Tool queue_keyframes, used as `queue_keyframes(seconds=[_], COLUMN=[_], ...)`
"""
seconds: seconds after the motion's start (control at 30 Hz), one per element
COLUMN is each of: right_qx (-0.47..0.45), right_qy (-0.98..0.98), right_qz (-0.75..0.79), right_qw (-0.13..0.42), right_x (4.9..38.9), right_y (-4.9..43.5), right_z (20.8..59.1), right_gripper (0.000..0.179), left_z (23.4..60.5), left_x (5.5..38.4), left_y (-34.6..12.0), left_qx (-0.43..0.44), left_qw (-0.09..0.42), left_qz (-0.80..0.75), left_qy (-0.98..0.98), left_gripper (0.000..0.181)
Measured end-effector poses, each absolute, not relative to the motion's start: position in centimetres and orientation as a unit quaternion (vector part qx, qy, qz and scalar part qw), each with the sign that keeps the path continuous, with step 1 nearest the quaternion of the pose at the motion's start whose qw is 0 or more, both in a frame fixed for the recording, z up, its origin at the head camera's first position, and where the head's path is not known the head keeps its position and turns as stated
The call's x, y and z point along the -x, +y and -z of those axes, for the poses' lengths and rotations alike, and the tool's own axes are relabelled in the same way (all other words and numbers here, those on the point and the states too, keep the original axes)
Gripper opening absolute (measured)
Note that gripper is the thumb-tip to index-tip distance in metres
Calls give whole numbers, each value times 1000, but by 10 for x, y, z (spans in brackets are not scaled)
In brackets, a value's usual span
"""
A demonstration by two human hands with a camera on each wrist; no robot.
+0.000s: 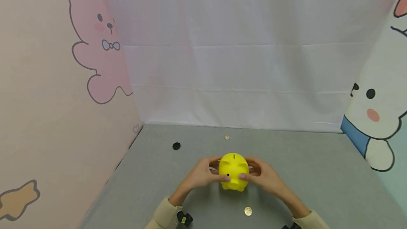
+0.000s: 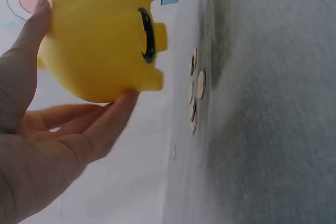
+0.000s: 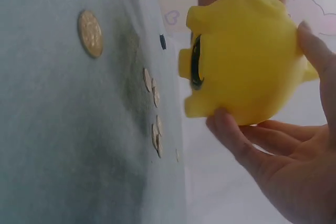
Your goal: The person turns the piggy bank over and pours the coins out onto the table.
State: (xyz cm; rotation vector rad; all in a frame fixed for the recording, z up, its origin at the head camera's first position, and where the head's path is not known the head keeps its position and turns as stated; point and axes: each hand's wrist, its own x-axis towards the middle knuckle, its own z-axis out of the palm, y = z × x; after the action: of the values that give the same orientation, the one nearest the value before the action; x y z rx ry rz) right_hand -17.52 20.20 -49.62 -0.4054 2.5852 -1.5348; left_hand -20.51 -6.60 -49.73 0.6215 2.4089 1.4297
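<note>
At the far left of the head view a black cap (image 1: 176, 146) lies alone on the grey table (image 1: 318, 172), well apart from everything else. Moving right, the left hand (image 1: 203, 173) cups one flank of the yellow piggy bank (image 1: 233, 171), fingers curled round its side with the thumb over the top. The pig sits in the lower centre of the frame, held between both hands and, as the wrist views show, lifted clear of the table, its open black-rimmed underside hole (image 2: 146, 35) facing down toward a small cluster of coins (image 2: 195, 90) lying directly beneath. The slot on its back points up. To the right, the right hand (image 1: 262, 174) mirrors the grip on the other flank, fingers wrapped under the belly. Both hands are equally near; the pig lies squarely between them. One coin (image 1: 227, 137) rests beyond the pig, another coin (image 1: 248, 211) lies nearer the bottom edge.
</note>
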Motion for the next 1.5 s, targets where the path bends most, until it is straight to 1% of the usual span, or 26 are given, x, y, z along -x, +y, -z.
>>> queue_keyframes(seconds=[0.07, 0.17, 0.23, 0.3, 0.4, 0.53, 0.67, 0.8, 1.0, 1.1, 1.17, 1.33, 1.5], right_qx=[198, 292, 332, 347, 347, 333, 317, 289, 220, 173, 143, 103, 122], right_qy=[847, 830, 816, 808, 809, 821, 826, 830, 850, 858, 865, 870, 859], right_qz=[493, 457, 430, 416, 405, 401, 419, 445, 469, 480, 480, 483, 492], right_qw=[-8, -129, -198, -232, -247, -235, -207, -170, -96, -52, -28, 22, 69], right_x=[175, 174, 175, 176, 177, 178, 178, 179, 177, 176, 176, 177, 180], right_y=[203, 204, 204, 203, 202, 202, 203, 203, 200, 198, 197, 194, 199], right_z=[498, 501, 503, 503, 504, 506, 507, 508, 506, 502, 499, 497, 499], right_gripper=[75, 94, 106, 111, 113, 112, 106, 89, 61, 52, 47, 44, 51], left_z=[498, 499, 501, 501, 503, 503, 501, 499, 499, 498, 498, 496, 496], left_x=[204, 203, 203, 204, 205, 205, 205, 206, 206, 207, 208, 209, 210], left_y=[-67, -67, -66, -65, -64, -64, -67, -69, -68, -66, -65, -64, -64], left_qx=[-246, -294, -312, -315, -310, -305, -300, -293, -262, -237, -217, -179, -176], left_qw=[108, 45, 9, -4, 2, 14, 22, 41, 81, 100, 111, 127, 131], left_qz=[-513, -525, -523, -520, -522, -526, -518, -510, -506, -507, -506, -506, -513], left_qy=[815, 797, 793, 794, 794, 794, 801, 808, 818, 823, 827, 834, 830], left_gripper=[87, 99, 104, 105, 104, 103, 101, 95, 72, 63, 61, 60, 57])
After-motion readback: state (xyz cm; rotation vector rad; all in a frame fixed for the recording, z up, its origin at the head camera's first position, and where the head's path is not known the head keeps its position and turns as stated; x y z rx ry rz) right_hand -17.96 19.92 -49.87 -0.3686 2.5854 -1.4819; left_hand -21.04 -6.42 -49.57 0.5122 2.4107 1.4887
